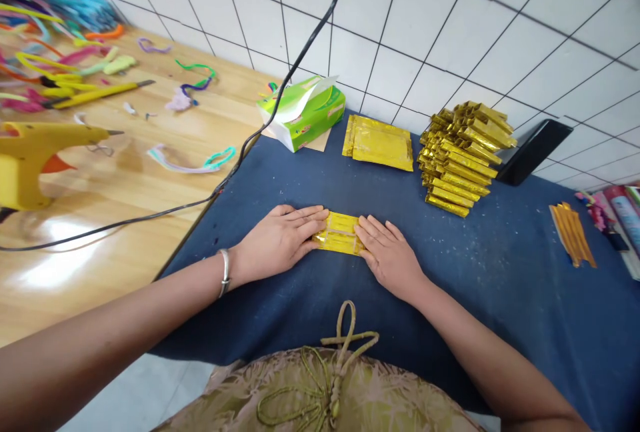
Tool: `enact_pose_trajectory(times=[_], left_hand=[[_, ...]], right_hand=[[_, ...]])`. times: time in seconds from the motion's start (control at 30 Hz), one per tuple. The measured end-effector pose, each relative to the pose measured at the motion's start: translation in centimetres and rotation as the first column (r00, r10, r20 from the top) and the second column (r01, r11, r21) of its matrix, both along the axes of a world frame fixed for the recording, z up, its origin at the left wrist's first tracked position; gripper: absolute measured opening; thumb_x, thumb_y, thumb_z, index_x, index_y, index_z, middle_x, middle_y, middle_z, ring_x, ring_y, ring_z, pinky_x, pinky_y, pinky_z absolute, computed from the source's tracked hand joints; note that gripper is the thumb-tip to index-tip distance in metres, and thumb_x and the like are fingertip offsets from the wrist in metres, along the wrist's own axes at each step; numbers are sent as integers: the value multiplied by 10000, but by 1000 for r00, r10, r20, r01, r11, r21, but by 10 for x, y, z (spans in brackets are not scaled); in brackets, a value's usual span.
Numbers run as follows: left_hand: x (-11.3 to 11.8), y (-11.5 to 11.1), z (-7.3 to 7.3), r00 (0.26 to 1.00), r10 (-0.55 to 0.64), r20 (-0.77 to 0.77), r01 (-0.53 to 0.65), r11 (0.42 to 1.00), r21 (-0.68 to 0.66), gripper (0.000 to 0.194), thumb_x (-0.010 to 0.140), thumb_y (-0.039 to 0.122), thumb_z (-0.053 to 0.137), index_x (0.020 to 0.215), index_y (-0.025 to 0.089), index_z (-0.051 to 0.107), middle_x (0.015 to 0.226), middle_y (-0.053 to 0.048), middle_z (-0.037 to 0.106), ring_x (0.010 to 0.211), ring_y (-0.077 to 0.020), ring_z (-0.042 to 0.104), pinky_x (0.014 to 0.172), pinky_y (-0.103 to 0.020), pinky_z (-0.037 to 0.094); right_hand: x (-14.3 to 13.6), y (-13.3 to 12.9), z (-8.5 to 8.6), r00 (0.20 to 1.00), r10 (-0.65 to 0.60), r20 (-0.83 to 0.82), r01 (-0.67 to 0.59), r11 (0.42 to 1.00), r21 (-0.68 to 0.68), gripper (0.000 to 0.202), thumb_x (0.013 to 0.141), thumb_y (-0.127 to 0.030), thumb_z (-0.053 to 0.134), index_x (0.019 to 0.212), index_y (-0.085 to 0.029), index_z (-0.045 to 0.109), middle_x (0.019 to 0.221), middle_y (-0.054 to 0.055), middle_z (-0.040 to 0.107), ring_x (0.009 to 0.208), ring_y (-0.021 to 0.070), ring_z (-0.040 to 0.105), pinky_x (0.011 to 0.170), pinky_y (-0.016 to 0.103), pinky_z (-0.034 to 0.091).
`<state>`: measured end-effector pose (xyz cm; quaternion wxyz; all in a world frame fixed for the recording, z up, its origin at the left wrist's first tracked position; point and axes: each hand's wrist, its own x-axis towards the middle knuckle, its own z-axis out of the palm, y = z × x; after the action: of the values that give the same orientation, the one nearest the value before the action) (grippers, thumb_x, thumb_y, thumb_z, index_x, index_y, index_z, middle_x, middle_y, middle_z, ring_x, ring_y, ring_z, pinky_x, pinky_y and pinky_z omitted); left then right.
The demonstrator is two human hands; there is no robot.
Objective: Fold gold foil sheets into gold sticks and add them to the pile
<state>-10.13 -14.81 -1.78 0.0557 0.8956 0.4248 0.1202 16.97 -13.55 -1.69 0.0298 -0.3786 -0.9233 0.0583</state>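
Observation:
A small flat gold foil piece [341, 233] lies on the dark blue cloth [280, 305] in front of me. My left hand [280, 239], with a silver bracelet on the wrist, rests its outstretched fingers on the left end of the foil. On the right end lie the extended fingers of my right hand [393, 255]. Both palms face down, and the middle of the foil shows between them. Beyond the hands are a flat gold packet stack [383, 143] and a pile of folded gold strips [460, 159].
A green tissue box [315, 119] stands by the tiled wall. A black cable [245, 145] crosses the wooden table at left, near a yellow glue gun [30, 159] and pipe cleaners [65, 72]. To the right are a black phone-like object [535, 151] and orange-gold strips [573, 235].

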Motion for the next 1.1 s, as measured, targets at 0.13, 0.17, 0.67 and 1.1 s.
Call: enact_pose_trajectory(times=[0.13, 0.17, 0.67, 1.1], left_hand=[[0, -1, 1, 997, 42, 62, -40, 998, -46, 353, 910, 329, 431, 1238, 214, 494, 1343, -80, 513, 1257, -198, 454, 945, -363, 333], [1, -1, 1, 996, 48, 74, -45, 998, -49, 362, 906, 331, 436, 1244, 212, 488, 1336, -84, 520, 1253, -199, 458, 945, -364, 334], [-4, 1, -1, 995, -74, 69, 73, 997, 11, 339, 929, 354, 409, 1195, 193, 544, 1343, -88, 509, 1233, -217, 466, 960, -370, 352], [-8, 6, 0, 985, -140, 103, 137, 990, 34, 304, 912, 349, 467, 1141, 187, 584, 1118, -86, 616, 1069, -196, 553, 953, -358, 425]], right_hand=[[0, 0, 0, 998, -15, -67, 13, 999, -29, 461, 940, -306, 382, 1396, -245, 338, 1467, 36, 342, 1363, 195, 295, 1107, 470, 261], [0, 0, 1, 996, -17, -88, 14, 999, -33, 467, 937, -301, 390, 1398, -250, 332, 1462, 37, 353, 1361, 192, 299, 1107, 472, 261], [5, -2, -4, 986, 71, -154, -54, 992, 115, 340, 934, -287, 436, 1243, -190, 537, 1336, 80, 521, 1302, 208, 402, 1072, 443, 352], [4, -1, 0, 983, 103, -152, -83, 988, 130, 343, 917, -246, 461, 1236, -136, 525, 1270, 129, 563, 1251, 218, 452, 1042, 411, 409]])
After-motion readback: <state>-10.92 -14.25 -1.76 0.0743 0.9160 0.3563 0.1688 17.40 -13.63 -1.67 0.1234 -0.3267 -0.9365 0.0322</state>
